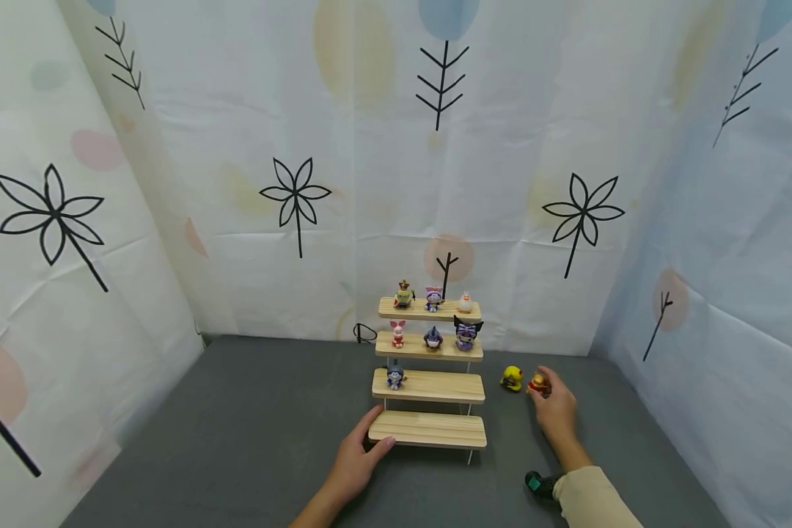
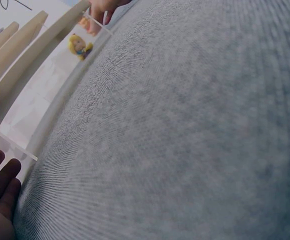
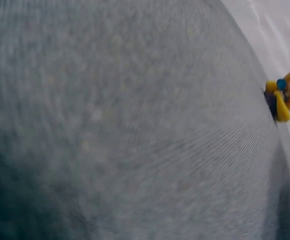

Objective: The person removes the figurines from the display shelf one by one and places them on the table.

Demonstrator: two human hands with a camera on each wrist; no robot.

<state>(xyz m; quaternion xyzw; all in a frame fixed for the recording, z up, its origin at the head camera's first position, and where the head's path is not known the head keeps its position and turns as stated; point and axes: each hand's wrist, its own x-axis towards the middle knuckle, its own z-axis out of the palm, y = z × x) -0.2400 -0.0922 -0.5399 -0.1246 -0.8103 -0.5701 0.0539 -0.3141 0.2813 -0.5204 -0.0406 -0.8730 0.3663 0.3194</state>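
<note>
I have the patterned curtain (image 1: 383, 183) filling most of the head view, standing behind the table (image 1: 270, 425) and at both its sides. On the table I see the four-step stand (image 1: 429, 427), its shelves running long from left to right. The left hand (image 1: 356, 462) grips the lowest shelf at its left end, thumb over the front edge. The right hand (image 1: 557, 411) is to the right of the stand, thumb and forefinger pinching the red figure (image 1: 537, 383); I judge that from the head view, since the right wrist view cuts the grip off. The black-eared figure (image 1: 467, 336) sits at the second shelf's right end. The yellow figure (image 1: 512, 378) is on the table, between the stand and the red figure, so from the right hand the stand lies leftward, past the yellow figure. The red figure's long axis I cannot tell under the fingers
</note>
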